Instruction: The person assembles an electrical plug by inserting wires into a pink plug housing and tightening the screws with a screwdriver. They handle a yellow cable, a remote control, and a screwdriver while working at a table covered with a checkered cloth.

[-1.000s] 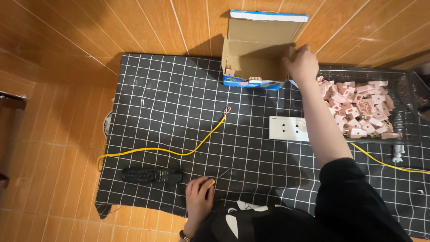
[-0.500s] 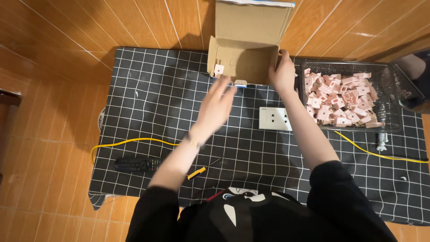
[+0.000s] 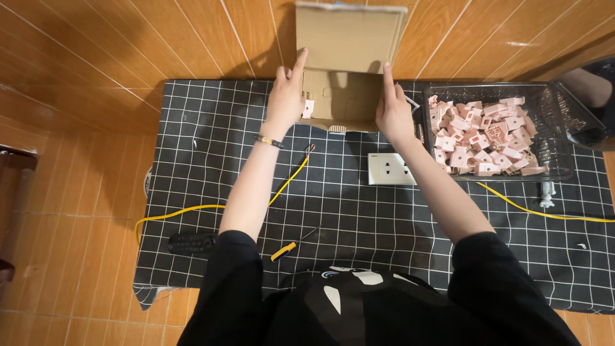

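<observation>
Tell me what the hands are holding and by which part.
Both hold the open cardboard box: the left hand grips its left side wall, the right hand its right side wall.

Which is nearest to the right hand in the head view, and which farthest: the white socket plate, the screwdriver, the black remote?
1. White socket plate, just below the right hand.
2. Screwdriver, lower centre.
3. Black remote, far lower left.

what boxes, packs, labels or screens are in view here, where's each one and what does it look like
Cardboard box: far edge of the black grid mat, brown, rectangular, lid flap up, held by left hand and right hand.
Clear plastic tray: right of the box, rectangular, full of small pink parts.
No screens; any labels are too small to tell.
</observation>
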